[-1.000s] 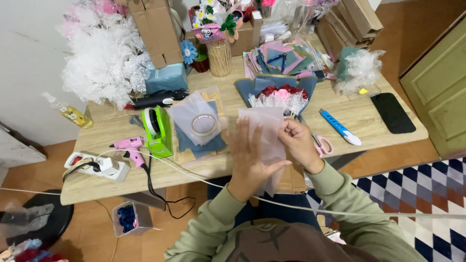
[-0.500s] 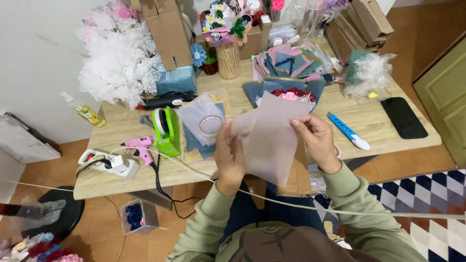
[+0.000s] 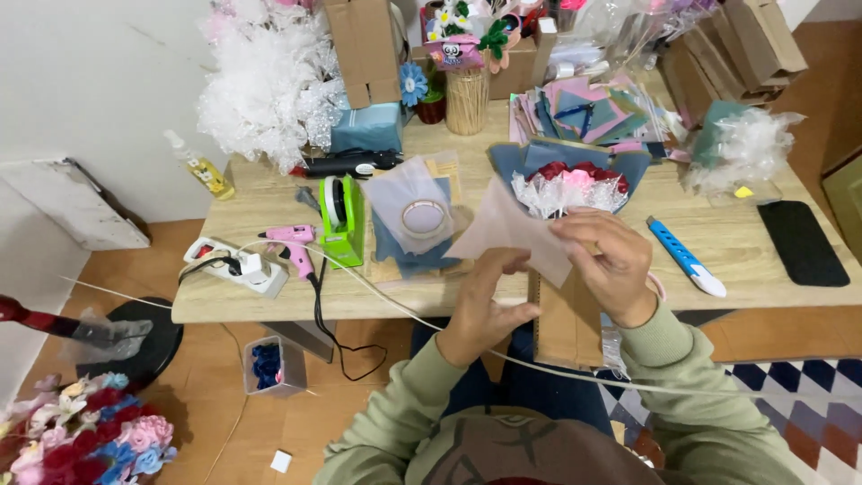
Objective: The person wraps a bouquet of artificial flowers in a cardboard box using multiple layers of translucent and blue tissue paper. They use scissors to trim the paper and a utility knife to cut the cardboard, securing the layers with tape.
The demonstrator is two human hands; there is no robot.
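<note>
Both my hands hold a thin translucent pinkish sheet of wrapping paper (image 3: 503, 229) above the near edge of the wooden table (image 3: 269, 301). My left hand (image 3: 480, 305) grips its lower edge from below. My right hand (image 3: 606, 260) pinches its right side. Just behind the sheet lies a small bouquet (image 3: 570, 180) of red and pink flowers wrapped in blue paper and white mesh.
On the table: a green tape dispenser (image 3: 343, 216), pink glue gun (image 3: 292, 242), power strip (image 3: 238, 267), tape roll (image 3: 422, 216) on stacked sheets, blue-white utility knife (image 3: 687, 256), black pad (image 3: 802, 242), white mesh bundles (image 3: 260, 85), cardboard boxes (image 3: 364, 45). A flower bunch (image 3: 81, 440) lies on the floor at left.
The sheet was held upright and spread wide; now it is tilted flatter and lower, with my left hand moved under its lower edge. The view has shifted slightly.
</note>
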